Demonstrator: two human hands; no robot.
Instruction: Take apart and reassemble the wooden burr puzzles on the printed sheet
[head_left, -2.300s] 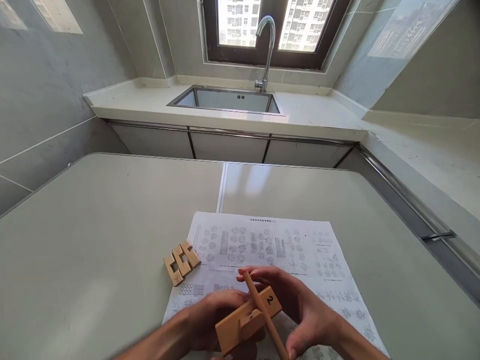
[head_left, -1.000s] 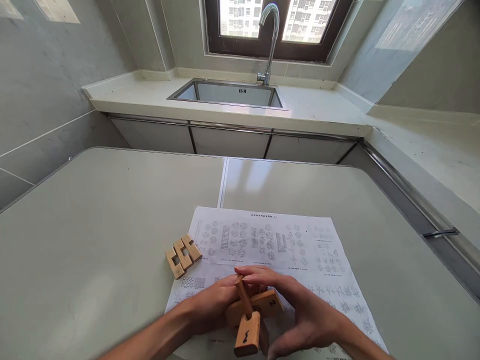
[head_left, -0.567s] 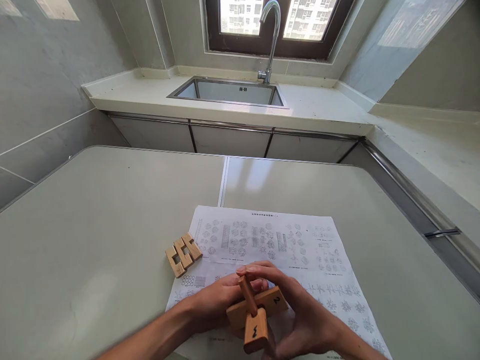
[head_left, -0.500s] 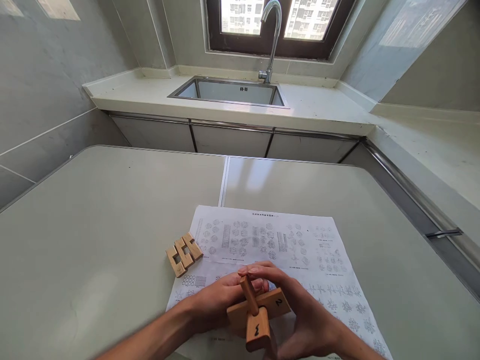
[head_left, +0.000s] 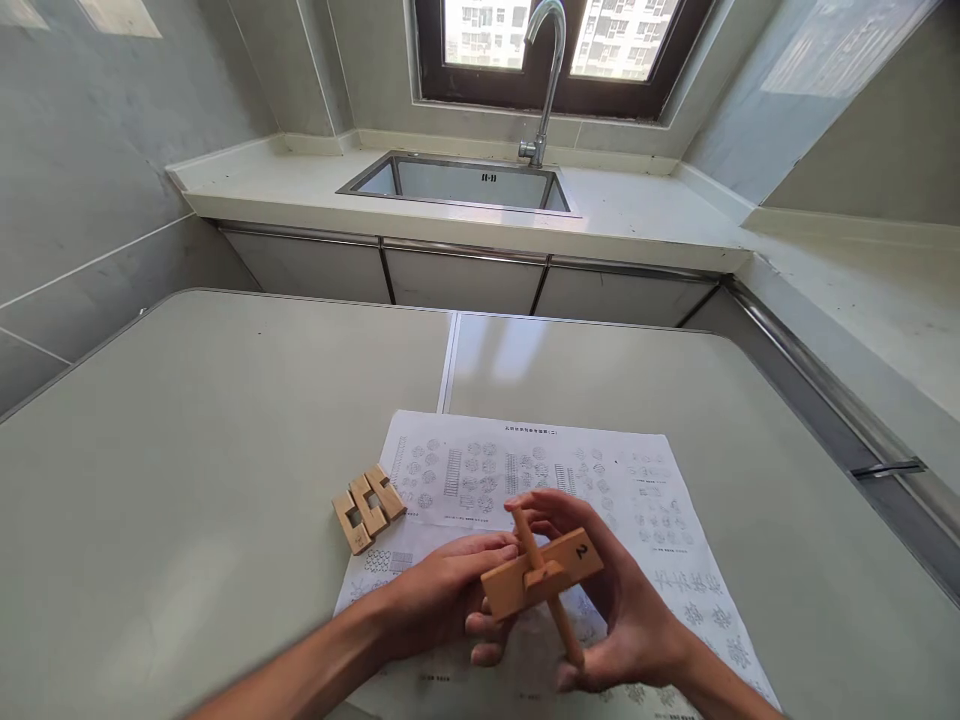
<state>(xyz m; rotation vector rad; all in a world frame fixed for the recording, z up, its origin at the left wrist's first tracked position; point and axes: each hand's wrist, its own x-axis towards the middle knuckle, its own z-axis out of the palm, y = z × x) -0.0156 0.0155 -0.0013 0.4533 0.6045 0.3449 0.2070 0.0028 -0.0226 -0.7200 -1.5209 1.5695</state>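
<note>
A wooden interlocking puzzle (head_left: 506, 590) is held over the printed sheet (head_left: 525, 455). It has a flat piece marked 2, a thin round rod crossing it at a slant, and a short block end at the crossing. My left hand (head_left: 442, 600) grips the left end of the flat piece, thumb on top and fingertips below. With fingers at the rod's upper end and thumb at its lower end, my right hand (head_left: 637, 625) spans the rod. Three light notched wooden pieces (head_left: 367, 508) lie side by side at the sheet's left edge.
The sheet, covered in small diagrams, lies on a pale table (head_left: 187, 450) with a seam down its middle. Beyond it is a counter (head_left: 637, 215) with a sink (head_left: 450, 180) and a tall faucet (head_left: 553, 80) under a window. Another counter (head_left: 862, 290) runs along the right.
The puzzle has been turned and shifted up and right. The end marked 3 no longer shows, and the rod's lower part does. My right hand has opened wider around the rod.
</note>
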